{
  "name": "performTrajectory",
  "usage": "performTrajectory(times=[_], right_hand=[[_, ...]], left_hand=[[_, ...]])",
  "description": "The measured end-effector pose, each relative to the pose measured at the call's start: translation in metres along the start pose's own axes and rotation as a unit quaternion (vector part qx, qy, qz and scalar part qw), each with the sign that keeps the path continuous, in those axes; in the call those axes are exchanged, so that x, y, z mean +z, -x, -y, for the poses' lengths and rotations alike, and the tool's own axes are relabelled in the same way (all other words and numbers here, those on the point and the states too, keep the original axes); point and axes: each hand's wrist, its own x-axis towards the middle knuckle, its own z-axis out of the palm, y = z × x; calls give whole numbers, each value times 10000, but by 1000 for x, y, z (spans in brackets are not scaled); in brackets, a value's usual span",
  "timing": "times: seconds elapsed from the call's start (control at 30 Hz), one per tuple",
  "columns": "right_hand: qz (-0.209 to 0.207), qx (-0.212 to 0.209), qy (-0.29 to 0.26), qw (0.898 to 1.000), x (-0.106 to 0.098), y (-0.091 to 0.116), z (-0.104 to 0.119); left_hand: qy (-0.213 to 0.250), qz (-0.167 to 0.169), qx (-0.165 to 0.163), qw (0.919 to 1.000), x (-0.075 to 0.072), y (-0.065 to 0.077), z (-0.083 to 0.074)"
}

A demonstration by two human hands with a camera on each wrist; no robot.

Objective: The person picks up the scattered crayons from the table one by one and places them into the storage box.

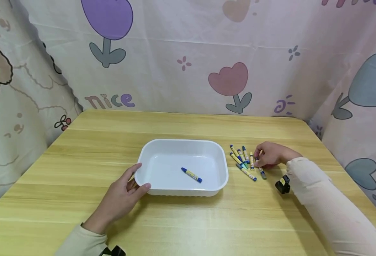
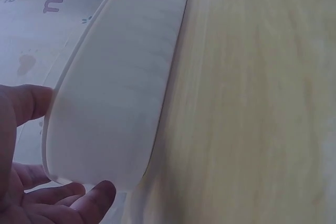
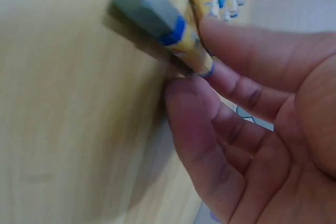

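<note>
A white plastic box (image 1: 181, 192) stands on the table with one blue crayon (image 1: 191, 175) lying inside it. My left hand (image 1: 122, 193) holds the box at its near left corner; the left wrist view shows thumb and fingers on the rim and side. To the right of the box, my right hand (image 1: 271, 154) has its fingertips around one end of a grey crayon (image 3: 149, 11), which points toward the near side. Thumb and fingers pinch that end, partly hiding it. Beside this hand lies a loose pile of several crayons (image 1: 240, 156) in yellow wrappers with blue bands.
The wooden table (image 1: 188, 227) reaches to a patterned cloth (image 1: 162, 78) hanging behind and at both sides. A black wrist device (image 1: 283, 184) sits by the right sleeve, and another (image 1: 114, 251) by the left sleeve.
</note>
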Motion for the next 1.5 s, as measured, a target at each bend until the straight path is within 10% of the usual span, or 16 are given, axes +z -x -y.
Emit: performTrajectory(times=[0.5,1.5], right_hand=[[-266,99,-513,9983,-13,3,15],[-396,-1034,-302,9934,-17,-11,123]], left_hand=[[149,-22,74,9999,0,-3,4],[177,-21,121,9998,0,-4,6]])
